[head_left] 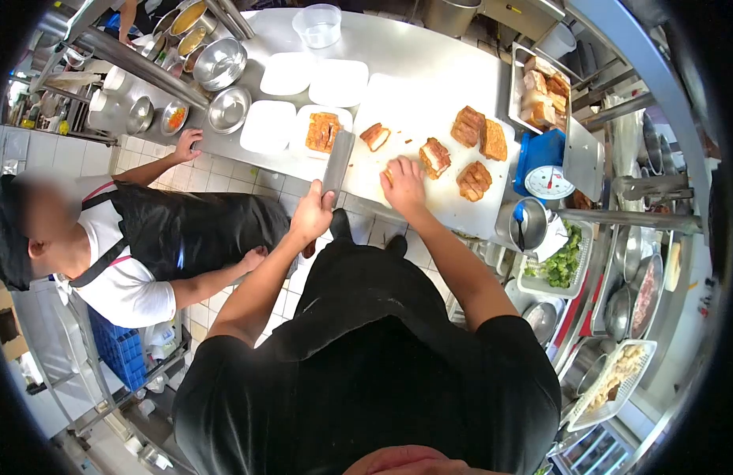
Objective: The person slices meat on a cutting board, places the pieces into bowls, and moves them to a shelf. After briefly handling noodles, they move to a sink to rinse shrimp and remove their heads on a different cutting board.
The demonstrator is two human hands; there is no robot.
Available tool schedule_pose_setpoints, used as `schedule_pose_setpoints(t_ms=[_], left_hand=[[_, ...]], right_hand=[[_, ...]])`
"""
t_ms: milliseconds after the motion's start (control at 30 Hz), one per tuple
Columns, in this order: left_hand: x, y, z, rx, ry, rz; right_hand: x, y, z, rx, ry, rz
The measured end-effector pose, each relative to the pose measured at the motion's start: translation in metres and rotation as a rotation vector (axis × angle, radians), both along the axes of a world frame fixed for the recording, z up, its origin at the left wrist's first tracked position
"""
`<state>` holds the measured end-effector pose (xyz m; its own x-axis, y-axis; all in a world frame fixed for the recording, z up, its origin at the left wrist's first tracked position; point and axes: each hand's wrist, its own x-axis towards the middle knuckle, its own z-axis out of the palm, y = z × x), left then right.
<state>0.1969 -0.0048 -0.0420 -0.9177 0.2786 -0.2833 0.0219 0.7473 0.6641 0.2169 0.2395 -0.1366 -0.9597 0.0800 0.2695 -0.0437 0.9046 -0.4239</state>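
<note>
My left hand (309,212) is closed round the handle of a cleaver (337,165), its broad blade pointing away from me at the board's left edge. My right hand (403,185) rests on the white cutting board (366,178), fingers over a small piece of browned pork (388,176) that is mostly hidden. Close by lie a cut chunk of roast pork (434,157) and a smaller piece (375,137). Farther right are several crisp-skinned pork blocks (473,181). Sliced pork (322,132) fills a white tray (312,112) left of the blade.
More white trays (268,127) and metal bowls (229,110) stand left. A co-worker (176,229) in a black apron stands at my left, one hand on the table edge. Right are a blue scale (544,162), a metal tray of pork (515,87) and a basket of greens (564,257).
</note>
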Motion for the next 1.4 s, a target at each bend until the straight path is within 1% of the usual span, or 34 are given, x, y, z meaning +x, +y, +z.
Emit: schedule_pose_setpoints(t_ms=[67,100,200,233,333,367,467,567,667,700,800,900,1000,1067,1133,1233,1300,1367,1400], left_hand=[[0.000,-0.003,0.002,0.009,-0.018,0.026],[-0.001,-0.003,0.005,0.011,-0.043,0.045],[-0.009,-0.003,0.005,0.037,-0.083,0.113],[-0.011,-0.001,0.004,0.049,-0.091,0.136],[-0.020,0.006,0.007,0.052,-0.026,0.158],[-0.021,0.008,0.010,0.056,-0.021,0.154],[-0.028,0.012,0.013,0.083,-0.040,0.122],[-0.034,0.020,0.003,0.038,-0.003,0.079],[-0.039,0.034,-0.002,-0.052,-0.021,-0.017],[-0.046,0.040,-0.002,-0.078,-0.026,-0.059],[-0.051,0.060,0.004,-0.172,-0.064,-0.172],[-0.050,0.080,0.022,-0.259,-0.091,-0.241],[-0.050,0.090,0.021,-0.319,-0.102,-0.294],[-0.052,0.092,0.021,-0.359,-0.107,-0.317],[-0.050,0.094,0.032,-0.406,-0.124,-0.338],[-0.055,0.097,0.014,-0.394,-0.136,-0.369],[-0.059,0.106,-0.013,-0.373,-0.094,-0.352],[-0.075,0.119,-0.017,-0.326,-0.024,-0.348],[-0.079,0.122,-0.006,-0.351,-0.047,-0.364]], right_hand=[[0.018,0.012,0.016,0.104,0.122,0.036],[0.020,0.004,0.035,0.119,0.129,0.054],[-0.031,-0.009,0.051,0.176,0.134,0.209],[-0.056,-0.012,0.063,0.139,0.054,0.236],[-0.112,0.000,0.051,0.336,-0.304,0.398],[-0.120,0.005,0.049,0.331,-0.335,0.423],[-0.110,0.021,0.069,0.054,-0.240,0.375],[-0.085,0.019,0.074,-0.528,-0.152,0.161],[-0.066,0.020,0.042,-0.265,-0.168,0.052],[-0.060,0.020,0.041,-0.133,-0.215,0.038],[-0.054,0.021,0.040,-0.124,-0.126,0.080],[-0.053,0.027,0.042,-0.249,-0.137,0.102],[-0.056,0.033,0.043,-0.295,-0.165,0.128],[-0.061,0.036,0.045,-0.292,-0.247,0.132],[-0.063,0.037,0.048,-0.292,-0.300,0.143],[-0.060,0.039,0.042,-0.303,-0.315,0.144],[-0.063,0.038,0.036,-0.316,-0.290,0.124],[-0.066,0.043,0.031,-0.279,-0.228,0.160],[-0.062,0.042,0.028,-0.266,-0.204,0.179]])
